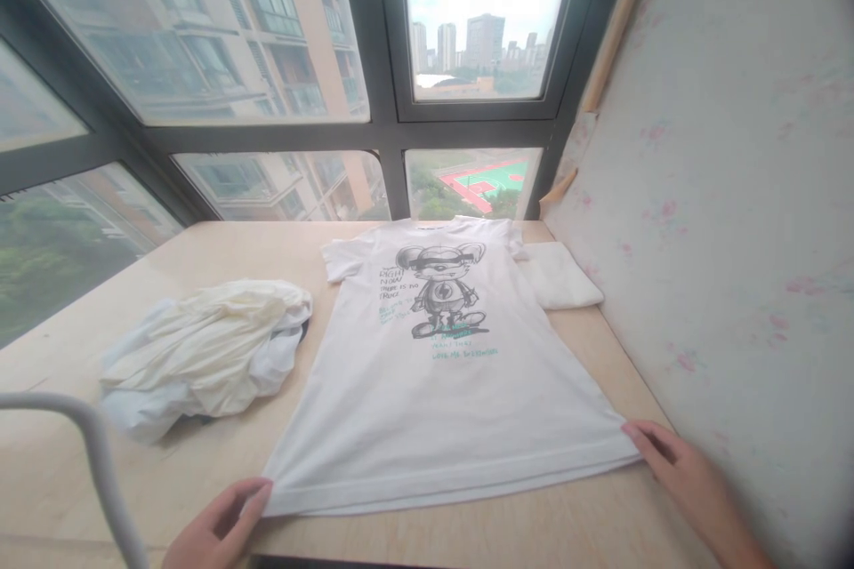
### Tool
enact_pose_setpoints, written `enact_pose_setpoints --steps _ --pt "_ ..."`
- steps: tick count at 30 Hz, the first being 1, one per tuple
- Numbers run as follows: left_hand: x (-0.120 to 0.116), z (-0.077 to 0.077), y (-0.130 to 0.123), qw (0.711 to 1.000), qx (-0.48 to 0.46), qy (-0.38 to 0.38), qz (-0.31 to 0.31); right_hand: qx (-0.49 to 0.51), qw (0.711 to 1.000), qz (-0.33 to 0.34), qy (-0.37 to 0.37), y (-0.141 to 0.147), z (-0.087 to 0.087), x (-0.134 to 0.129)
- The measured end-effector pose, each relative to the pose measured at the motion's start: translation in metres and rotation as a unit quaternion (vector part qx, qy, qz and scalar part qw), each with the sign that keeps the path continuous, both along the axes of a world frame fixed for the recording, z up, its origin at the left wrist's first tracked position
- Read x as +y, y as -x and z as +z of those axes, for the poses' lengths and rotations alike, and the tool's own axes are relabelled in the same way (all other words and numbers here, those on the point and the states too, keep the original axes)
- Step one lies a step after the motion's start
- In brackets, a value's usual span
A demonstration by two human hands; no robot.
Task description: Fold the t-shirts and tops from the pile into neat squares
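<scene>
A white T-shirt (pixel 440 409) lies spread flat, its collar toward the window and its hem toward me. On its chest is a dark cartoon print with black and green lettering. My left hand (pixel 223 520) pinches the hem's left corner between thumb and fingers. At the opposite corner, my right hand (pixel 673 462) grips the hem the same way. The bottom edge is stretched between both hands, with the front and back layers slightly apart along it.
Left of the shirt sits a crumpled heap of cream and white clothes (pixel 220 347) on the wooden surface (pixel 60 462). A folded white cloth (pixel 564 276) lies partly beside the right sleeve. A grey curved tube (pixel 100 462) rises at the near left. Windows and a flowered wall (pixel 747 196) border the surface.
</scene>
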State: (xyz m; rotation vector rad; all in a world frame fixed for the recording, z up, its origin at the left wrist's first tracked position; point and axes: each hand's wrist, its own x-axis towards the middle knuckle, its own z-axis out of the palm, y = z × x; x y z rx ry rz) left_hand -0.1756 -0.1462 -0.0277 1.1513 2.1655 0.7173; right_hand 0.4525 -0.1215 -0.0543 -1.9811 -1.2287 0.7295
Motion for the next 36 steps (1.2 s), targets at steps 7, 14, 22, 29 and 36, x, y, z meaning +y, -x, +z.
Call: enact_pose_setpoints --steps 7,14,22,29,36 --pt "-0.003 -0.002 0.007 0.985 -0.165 -0.03 0.043 0.033 0.999 -0.007 -0.04 0.004 0.006 -0.006" --pt "-0.007 -0.01 0.006 0.999 0.008 -0.035 -0.003 -0.08 0.997 0.02 -0.002 -0.004 -0.019 -0.01" --pt "-0.011 -0.024 0.008 0.922 0.251 -0.164 -0.244 -0.174 0.963 0.182 -0.096 -0.007 -0.022 -0.019" --pt "-0.01 -0.025 0.014 0.917 0.264 -0.14 -0.265 -0.271 0.941 0.145 -0.142 -0.008 -0.03 -0.018" --pt "-0.007 -0.021 0.013 0.93 0.233 -0.143 -0.248 -0.195 0.967 0.138 -0.092 -0.002 -0.021 -0.007"
